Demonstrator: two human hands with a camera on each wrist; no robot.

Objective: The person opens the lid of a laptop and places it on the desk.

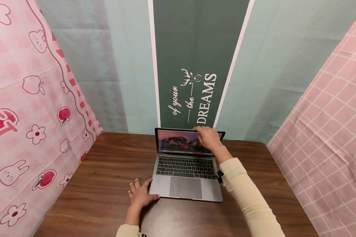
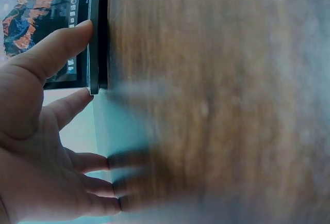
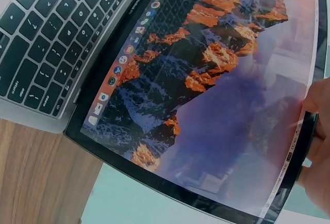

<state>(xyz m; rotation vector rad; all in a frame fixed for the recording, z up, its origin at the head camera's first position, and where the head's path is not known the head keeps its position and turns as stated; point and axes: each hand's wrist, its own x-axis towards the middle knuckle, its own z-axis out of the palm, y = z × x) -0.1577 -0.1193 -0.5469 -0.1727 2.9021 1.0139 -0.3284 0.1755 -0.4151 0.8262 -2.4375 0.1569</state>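
Observation:
An open laptop [image 1: 185, 184] lies on the wooden table, its lit screen [image 1: 178, 140] tilted up and showing a mountain wallpaper. My right hand [image 1: 209, 136] grips the top edge of the screen, right of its middle. In the right wrist view the thumb lies on the front of the screen's rim, with fingers [image 3: 314, 177] behind it. At the laptop's front left corner is my left hand [image 1: 140, 194], its thumb against the front edge and its index finger by the left side. The other left fingers [image 2: 93, 185] are spread straight on the table.
The brown wooden table [image 1: 101, 184] extends on both sides of the laptop. Behind it hangs a green and teal curtain [image 1: 133, 65] with printed words. Pink patterned cloths [image 1: 329, 115] stand at the left and right sides.

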